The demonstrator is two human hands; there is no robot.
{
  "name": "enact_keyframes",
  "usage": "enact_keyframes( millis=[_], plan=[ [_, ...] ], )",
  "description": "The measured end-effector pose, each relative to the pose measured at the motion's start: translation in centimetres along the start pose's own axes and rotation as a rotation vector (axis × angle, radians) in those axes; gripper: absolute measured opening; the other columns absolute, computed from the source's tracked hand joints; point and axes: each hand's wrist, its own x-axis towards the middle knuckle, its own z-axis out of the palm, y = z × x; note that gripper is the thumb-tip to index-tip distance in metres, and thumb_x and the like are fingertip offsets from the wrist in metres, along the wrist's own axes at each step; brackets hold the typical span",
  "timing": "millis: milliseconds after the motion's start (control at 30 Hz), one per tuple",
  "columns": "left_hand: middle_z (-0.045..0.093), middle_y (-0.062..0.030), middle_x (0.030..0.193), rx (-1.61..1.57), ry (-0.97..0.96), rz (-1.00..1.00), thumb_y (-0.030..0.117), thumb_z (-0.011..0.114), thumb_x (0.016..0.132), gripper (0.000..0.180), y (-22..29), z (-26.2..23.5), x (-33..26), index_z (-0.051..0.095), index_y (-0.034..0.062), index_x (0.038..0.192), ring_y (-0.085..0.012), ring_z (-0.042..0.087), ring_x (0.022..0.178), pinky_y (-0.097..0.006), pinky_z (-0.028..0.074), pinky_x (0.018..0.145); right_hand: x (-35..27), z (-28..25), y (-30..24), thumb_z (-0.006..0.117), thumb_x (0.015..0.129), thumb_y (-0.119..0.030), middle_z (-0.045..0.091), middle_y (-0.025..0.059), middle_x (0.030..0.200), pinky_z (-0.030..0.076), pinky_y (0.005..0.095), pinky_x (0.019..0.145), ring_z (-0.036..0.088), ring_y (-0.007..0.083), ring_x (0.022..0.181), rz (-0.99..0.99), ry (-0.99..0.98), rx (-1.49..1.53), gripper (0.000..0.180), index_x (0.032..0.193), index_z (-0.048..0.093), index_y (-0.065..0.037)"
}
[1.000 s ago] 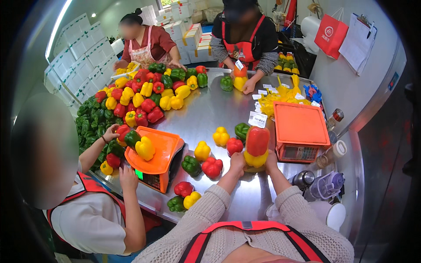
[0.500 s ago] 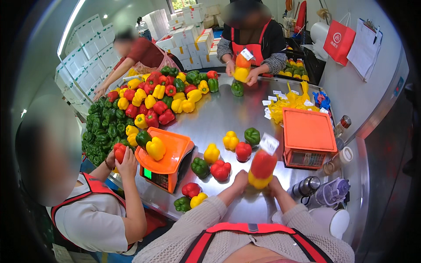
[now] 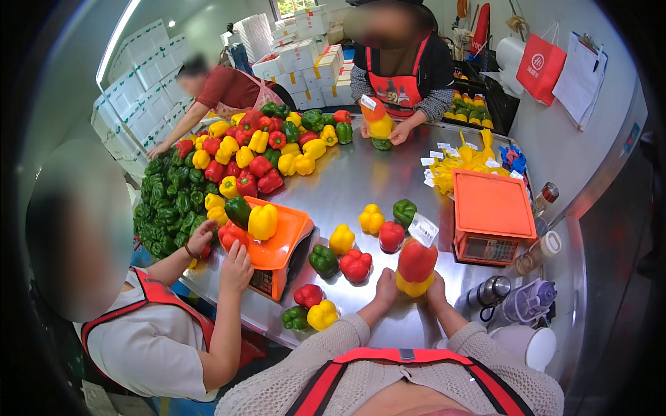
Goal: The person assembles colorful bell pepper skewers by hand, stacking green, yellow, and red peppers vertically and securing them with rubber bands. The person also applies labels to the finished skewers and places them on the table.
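My left hand (image 3: 383, 288) and my right hand (image 3: 436, 292) close around the lower sides of a bagged stack of bell peppers (image 3: 416, 265), red above yellow. It stands upright near my edge of the metal table, with a white tag at its top; its base is partly hidden. Loose bell peppers lie just beyond and left of it: a red one (image 3: 391, 236), a yellow one (image 3: 371, 218) and a green one (image 3: 404, 212), then another red one (image 3: 355, 265), yellow one (image 3: 342, 239) and green one (image 3: 323, 261). A third such cluster sits nearer me, including a red pepper (image 3: 309, 296).
An orange scale (image 3: 281, 239) holds peppers at left, beside a co-worker's hands (image 3: 236, 263). Beyond lies a large pepper pile (image 3: 243, 152). Across the table, another person holds a bagged stack (image 3: 379, 123). At right are an orange-topped scale (image 3: 492, 208), yellow net bags (image 3: 461, 166) and bottles (image 3: 485, 295).
The left co-worker has brought a red pepper onto the orange scale tray. The person opposite has lowered their bagged stack onto a green pepper. My hands stay on mine, nearly unmoved.
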Motion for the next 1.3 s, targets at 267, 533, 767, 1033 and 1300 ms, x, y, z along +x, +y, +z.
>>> enact_keyframes(
  millis=[267,533,767,1033,1300],
  plan=[
    [0.061,-0.0128,0.083,0.146,-0.159,0.136,0.024,0.057,0.099,0.025,16.0,-1.0,-0.9,0.052,0.0015,0.089,-0.0193,0.058,0.078,-0.035,0.048,0.074,-4.7,2.5,-6.9,0.051,0.103,-0.023,0.066,0.0040,0.109,0.051,0.0319,0.086,0.064,0.0175,0.100,0.026,-0.179,0.561,0.026,0.120,0.061,-0.006],
    [0.055,0.0001,0.084,0.109,-0.322,0.513,0.020,0.056,0.102,0.021,33.4,-1.4,1.3,0.050,0.0040,0.090,-0.0068,0.050,0.080,-0.025,0.046,0.071,-4.0,5.9,-24.0,0.053,0.104,-0.020,0.052,-0.0039,0.082,0.040,0.0225,0.065,0.045,0.0050,0.074,-0.828,0.038,-0.003,0.018,0.096,0.056,-0.005],
    [0.051,0.0017,0.079,0.022,-0.398,0.845,0.014,0.061,0.099,0.014,41.0,-2.6,0.5,0.055,0.0034,0.092,-0.0034,0.044,0.072,-0.022,0.043,0.064,-6.7,8.0,-33.1,0.053,0.104,-0.017,0.049,-0.0075,0.079,0.032,0.0180,0.057,0.039,0.0002,0.069,-1.032,-0.135,0.031,0.013,0.098,0.057,-0.006],
    [0.053,-0.0062,0.075,0.441,-0.532,1.357,0.007,0.068,0.090,0.020,44.5,-5.7,-3.0,0.049,0.0037,0.084,-0.0232,0.055,0.064,-0.033,0.045,0.058,-9.4,6.8,-38.5,0.054,0.102,-0.012,0.056,0.0016,0.082,0.043,0.0229,0.065,0.054,0.0117,0.070,-1.281,-0.426,-0.432,0.008,0.100,0.057,-0.004],
    [0.055,-0.0043,0.083,1.211,-0.800,1.478,0.014,0.071,0.081,0.017,45.0,-8.2,-5.0,0.055,0.0114,0.087,-0.0267,0.058,0.085,-0.042,0.046,0.078,-11.2,4.5,-38.9,0.064,0.089,-0.014,0.068,0.0035,0.083,0.051,0.0421,0.082,0.068,0.0250,0.082,-1.555,-0.579,-1.485,0.010,0.095,0.056,-0.013]
  ],
)
